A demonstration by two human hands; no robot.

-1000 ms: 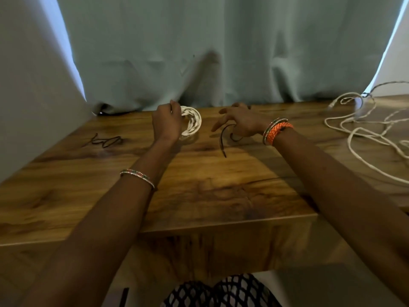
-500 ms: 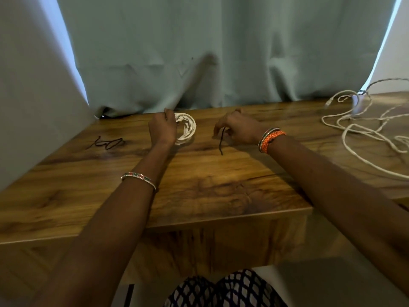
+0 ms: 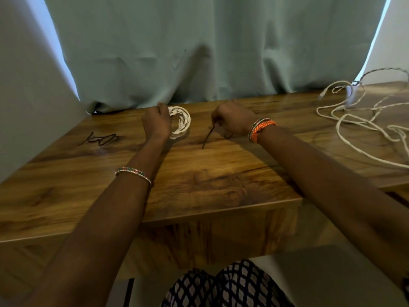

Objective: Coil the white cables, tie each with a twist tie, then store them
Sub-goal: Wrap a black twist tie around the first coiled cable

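White cable, already wound into a small coil point(image 3: 180, 121), stands on edge on the wooden table point(image 3: 212, 182), near the curtain point(image 3: 199, 47) that hangs behind the table's far edge. The left hand point(image 3: 156, 122) holds the coil's left side, fingers curled round its strands, so the ring rises upright from the table rather than lying flat. A beaded bangle point(image 3: 133, 173) sits partway down the left forearm.

Just right of the coil, apart from it, the right hand point(image 3: 232, 120) is closed with its fingertips pinching the upper end of a dark twist tie point(image 3: 208, 136). The tie slants down from the fingers toward the near edge of the table, its lower tip touching the wood. A second short dark bit shows beneath the right wrist; whether it belongs to the same tie I cannot tell. Orange and green bracelets point(image 3: 261, 129) circle that wrist.

Well left of the coil, another tie point(image 3: 101, 138), bent into loops, lies flat on the table. Far right of the coil, loose cables point(image 3: 363, 120) sprawl in tangled loops across the table's right end, uncoiled, one plug end near the curtain.
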